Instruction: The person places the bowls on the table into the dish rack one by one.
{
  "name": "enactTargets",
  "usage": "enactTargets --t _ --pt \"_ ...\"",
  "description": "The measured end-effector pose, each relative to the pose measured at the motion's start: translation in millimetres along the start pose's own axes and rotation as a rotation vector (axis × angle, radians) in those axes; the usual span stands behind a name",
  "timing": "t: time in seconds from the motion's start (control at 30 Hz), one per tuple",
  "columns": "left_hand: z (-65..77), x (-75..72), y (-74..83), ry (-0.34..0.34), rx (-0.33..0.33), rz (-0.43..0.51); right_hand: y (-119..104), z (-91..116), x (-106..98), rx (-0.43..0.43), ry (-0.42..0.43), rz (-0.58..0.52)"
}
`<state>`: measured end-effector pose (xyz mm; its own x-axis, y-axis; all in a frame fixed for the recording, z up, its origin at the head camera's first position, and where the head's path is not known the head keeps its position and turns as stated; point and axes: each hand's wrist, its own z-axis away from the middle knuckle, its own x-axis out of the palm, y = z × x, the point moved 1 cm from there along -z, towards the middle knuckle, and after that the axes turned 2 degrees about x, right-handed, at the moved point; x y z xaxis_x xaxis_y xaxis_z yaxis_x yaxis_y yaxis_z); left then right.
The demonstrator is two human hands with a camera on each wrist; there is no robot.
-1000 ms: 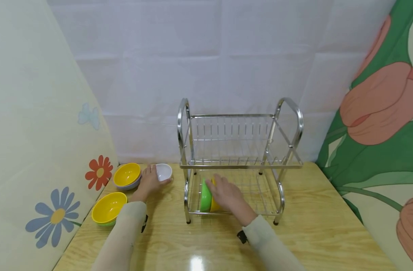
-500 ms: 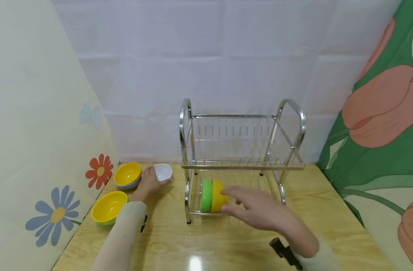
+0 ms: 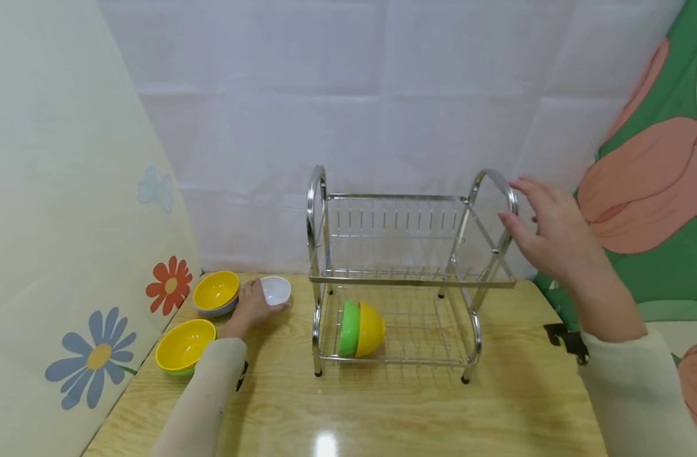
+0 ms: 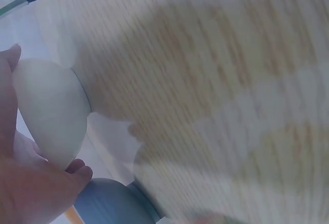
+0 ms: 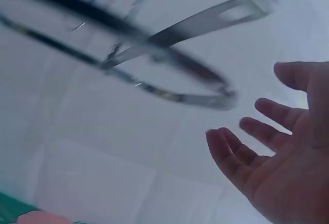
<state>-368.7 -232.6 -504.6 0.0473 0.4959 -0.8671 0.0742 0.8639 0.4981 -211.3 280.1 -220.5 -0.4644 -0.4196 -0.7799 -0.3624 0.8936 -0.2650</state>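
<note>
Right hand (image 3: 560, 231) has swung from the lower tier up beside the right handle of the two-tier chrome wire rack (image 3: 411, 281), fingers loose and apart, holding nothing. Nearest on the wood-grain table (image 3: 411, 412), along its left edge, sits a glossy yellow bowl (image 3: 184, 344) nested in a lime one (image 3: 179, 372). Then a round green bowl (image 3: 350, 329) and a round yellow bowl (image 3: 371, 329) stand sideways, snug together at the lower tier's left end, so there's decent room to their right. Further back, the left hand (image 3: 254, 308) pinches a small white bowl (image 3: 277, 291) near the table's back edge, left of the rack. Back left corner's tighter: another yellow bowl (image 3: 216, 290) nested in a grey-blue one (image 4: 115, 203), right beside that hand. Looks like two bowls are racked so far, with the white one and both stacks still out.
</note>
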Motion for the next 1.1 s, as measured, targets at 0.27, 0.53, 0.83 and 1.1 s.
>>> enactTargets --t 0.27,0.53,0.83,1.1 --pt "-2.6 8.6 -9.1 0.040 0.005 0.023 36 -24 21 -0.011 -0.149 -0.073" --pt "0.8 7.1 -7.6 0.052 -0.003 0.032 37 -27 30 -0.045 -0.110 -0.028" --pt "-0.7 4.1 -6.1 0.060 0.012 -0.023 38 -27 36 -0.056 -0.030 -0.015" --pt "4.7 -1.5 -6.2 0.053 0.011 -0.035 36 -30 47 -0.121 0.102 -0.008"
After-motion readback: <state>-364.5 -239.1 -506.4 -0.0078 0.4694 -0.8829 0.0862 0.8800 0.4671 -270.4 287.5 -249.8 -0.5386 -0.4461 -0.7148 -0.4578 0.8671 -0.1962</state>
